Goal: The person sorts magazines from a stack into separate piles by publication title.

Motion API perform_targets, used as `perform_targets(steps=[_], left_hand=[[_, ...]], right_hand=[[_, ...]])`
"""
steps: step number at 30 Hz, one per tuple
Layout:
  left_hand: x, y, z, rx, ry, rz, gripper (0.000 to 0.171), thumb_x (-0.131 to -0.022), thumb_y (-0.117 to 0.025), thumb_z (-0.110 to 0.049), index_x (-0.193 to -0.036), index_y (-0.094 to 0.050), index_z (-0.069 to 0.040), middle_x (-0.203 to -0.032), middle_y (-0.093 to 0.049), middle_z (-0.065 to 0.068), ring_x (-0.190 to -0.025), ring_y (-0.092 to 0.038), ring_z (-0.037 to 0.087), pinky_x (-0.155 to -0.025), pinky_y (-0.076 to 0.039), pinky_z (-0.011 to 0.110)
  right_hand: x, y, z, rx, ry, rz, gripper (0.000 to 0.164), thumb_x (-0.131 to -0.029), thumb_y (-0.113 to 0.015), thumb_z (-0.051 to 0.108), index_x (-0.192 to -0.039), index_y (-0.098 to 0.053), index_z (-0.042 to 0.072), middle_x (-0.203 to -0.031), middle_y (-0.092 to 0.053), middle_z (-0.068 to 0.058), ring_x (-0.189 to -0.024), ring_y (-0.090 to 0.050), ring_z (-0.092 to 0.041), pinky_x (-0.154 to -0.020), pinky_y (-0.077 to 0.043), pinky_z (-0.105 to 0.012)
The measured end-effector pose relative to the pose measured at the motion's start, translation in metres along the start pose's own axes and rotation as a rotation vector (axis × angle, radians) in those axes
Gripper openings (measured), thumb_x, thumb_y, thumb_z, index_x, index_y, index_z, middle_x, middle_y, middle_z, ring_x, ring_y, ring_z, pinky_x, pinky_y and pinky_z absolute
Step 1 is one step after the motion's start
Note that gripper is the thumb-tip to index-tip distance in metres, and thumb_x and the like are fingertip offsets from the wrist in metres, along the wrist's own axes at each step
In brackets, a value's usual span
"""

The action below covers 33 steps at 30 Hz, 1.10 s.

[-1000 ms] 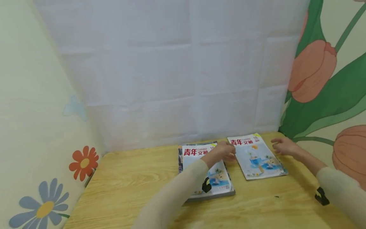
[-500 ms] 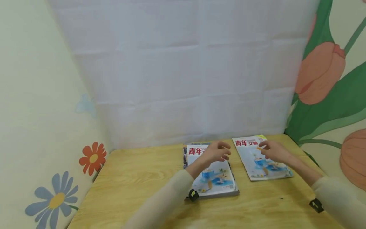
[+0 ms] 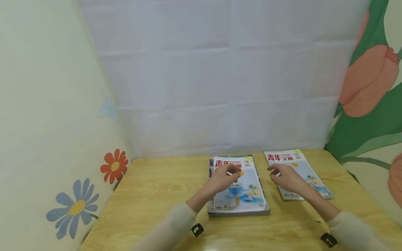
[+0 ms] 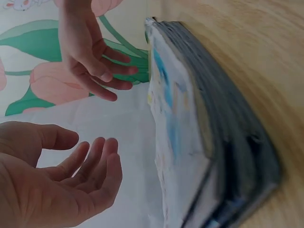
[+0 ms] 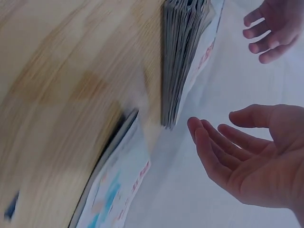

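Observation:
My left hand [image 3: 222,178] hovers over the stack of magazines [image 3: 242,195], fingers loosely bent and holding nothing. The left wrist view shows that stack [image 4: 223,128] as several thick layers, a pale cover with blue artwork on top. To the right lies a separate magazine [image 3: 309,170] with a matching cover of red title characters and a beach picture. My right hand [image 3: 287,177] is in the air near that magazine's left side, partly hiding it. In the right wrist view, the right hand [image 5: 251,152] has relaxed, curved fingers with nothing in them.
A wooden table [image 3: 166,188] bears the magazines. White cloth [image 3: 194,87] hangs behind it. Painted flowers decorate the walls on both sides, such as a tulip [image 3: 367,80] at the right. A small dark speck [image 5: 12,206] lies on the tabletop near the separate magazine.
My left hand has moved back from the separate magazine's edge to above the stack. My right hand has come leftward across the separate magazine. The head view has turned slightly left.

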State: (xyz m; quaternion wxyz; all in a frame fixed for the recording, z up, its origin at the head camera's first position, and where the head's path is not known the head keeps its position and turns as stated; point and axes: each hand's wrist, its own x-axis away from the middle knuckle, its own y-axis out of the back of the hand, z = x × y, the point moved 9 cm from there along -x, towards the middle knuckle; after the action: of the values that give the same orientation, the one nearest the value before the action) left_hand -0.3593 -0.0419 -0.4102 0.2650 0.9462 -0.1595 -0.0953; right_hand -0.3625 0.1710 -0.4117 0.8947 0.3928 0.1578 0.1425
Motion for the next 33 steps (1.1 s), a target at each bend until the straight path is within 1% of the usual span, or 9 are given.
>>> perform_targets(steps=[3, 6, 11, 16, 19, 23, 26, 30, 33], left_hand=[[0.007, 0.008, 0.005, -0.082, -0.003, -0.055, 0.022, -0.101, -0.063, -0.019, -0.119, -0.070, -0.008, -0.107, -0.069, 0.000, -0.096, -0.064, 0.018, -0.080, -0.054, 0.037], [0.010, 0.015, 0.008, -0.162, -0.021, -0.103, 0.022, -0.098, -0.062, -0.013, -0.118, -0.070, -0.005, -0.107, -0.068, 0.002, -0.096, -0.064, 0.019, -0.083, -0.054, 0.037], [0.017, 0.028, 0.021, -0.253, 0.053, -0.154, 0.032, -0.094, -0.063, -0.012, -0.125, -0.066, -0.002, -0.116, -0.065, 0.013, -0.104, -0.062, 0.027, -0.086, -0.053, 0.044], [0.022, 0.034, 0.034, -0.307, 0.151, -0.141, 0.046, -0.094, -0.064, -0.016, -0.135, -0.058, 0.004, -0.126, -0.060, 0.023, -0.112, -0.060, 0.035, -0.086, -0.054, 0.048], [0.023, 0.034, 0.040, -0.325, 0.179, -0.118, 0.050, -0.095, -0.064, -0.017, -0.138, -0.056, 0.007, -0.129, -0.060, 0.024, -0.114, -0.060, 0.035, -0.086, -0.055, 0.047], [0.021, 0.032, 0.043, -0.338, 0.180, -0.097, 0.052, -0.095, -0.065, -0.018, -0.139, -0.055, 0.008, -0.130, -0.060, 0.024, -0.117, -0.059, 0.037, -0.091, -0.053, 0.048], [0.021, 0.031, 0.044, -0.335, 0.173, -0.092, 0.052, -0.095, -0.065, -0.017, -0.139, -0.054, 0.008, -0.126, -0.061, 0.024, -0.114, -0.060, 0.036, -0.090, -0.054, 0.048], [0.021, 0.031, 0.045, -0.319, 0.178, -0.096, 0.053, -0.096, -0.065, -0.017, -0.140, -0.053, 0.008, -0.121, -0.061, 0.022, -0.111, -0.060, 0.034, -0.087, -0.054, 0.047], [0.021, 0.032, 0.047, -0.307, 0.191, -0.108, 0.054, -0.095, -0.065, -0.017, -0.141, -0.051, 0.009, -0.124, -0.059, 0.023, -0.114, -0.058, 0.036, -0.092, -0.052, 0.050]], right_hand=[[-0.003, -0.010, 0.005, -0.019, 0.006, 0.000, 0.030, -0.098, -0.060, 0.003, -0.126, -0.062, -0.008, -0.110, -0.068, -0.022, -0.095, -0.067, -0.035, -0.072, -0.057, -0.042], [-0.005, -0.017, 0.006, -0.036, -0.012, -0.006, 0.031, -0.098, -0.062, 0.002, -0.127, -0.062, -0.008, -0.112, -0.067, -0.022, -0.096, -0.066, -0.036, -0.076, -0.058, -0.045], [-0.007, -0.027, 0.007, -0.051, -0.054, 0.008, 0.032, -0.098, -0.063, 0.004, -0.127, -0.061, -0.009, -0.106, -0.067, -0.016, -0.094, -0.066, -0.033, -0.074, -0.057, -0.043], [-0.011, -0.034, 0.004, -0.056, -0.133, 0.020, 0.037, -0.095, -0.068, 0.011, -0.124, -0.062, -0.011, -0.098, -0.066, -0.012, -0.085, -0.063, -0.024, -0.066, -0.055, -0.038], [-0.013, -0.039, 0.000, -0.071, -0.187, 0.047, 0.041, -0.094, -0.069, 0.012, -0.125, -0.060, -0.014, -0.099, -0.066, -0.015, -0.079, -0.063, -0.021, -0.064, -0.054, -0.036], [-0.015, -0.048, -0.008, -0.092, -0.270, 0.089, 0.041, -0.094, -0.070, 0.013, -0.124, -0.061, -0.014, -0.095, -0.065, -0.013, -0.075, -0.062, -0.020, -0.064, -0.055, -0.034], [-0.016, -0.053, -0.013, -0.090, -0.311, 0.097, 0.038, -0.094, -0.070, 0.013, -0.122, -0.063, -0.012, -0.091, -0.063, -0.010, -0.076, -0.060, -0.020, -0.065, -0.054, -0.033], [-0.017, -0.057, -0.016, -0.070, -0.313, 0.086, 0.033, -0.093, -0.071, 0.012, -0.117, -0.065, -0.011, -0.088, -0.062, -0.008, -0.077, -0.058, -0.020, -0.065, -0.052, -0.033], [-0.018, -0.059, -0.016, -0.068, -0.292, 0.076, 0.023, -0.092, -0.071, 0.010, -0.107, -0.068, -0.008, -0.081, -0.059, -0.008, -0.072, -0.055, -0.020, -0.062, -0.049, -0.032]])
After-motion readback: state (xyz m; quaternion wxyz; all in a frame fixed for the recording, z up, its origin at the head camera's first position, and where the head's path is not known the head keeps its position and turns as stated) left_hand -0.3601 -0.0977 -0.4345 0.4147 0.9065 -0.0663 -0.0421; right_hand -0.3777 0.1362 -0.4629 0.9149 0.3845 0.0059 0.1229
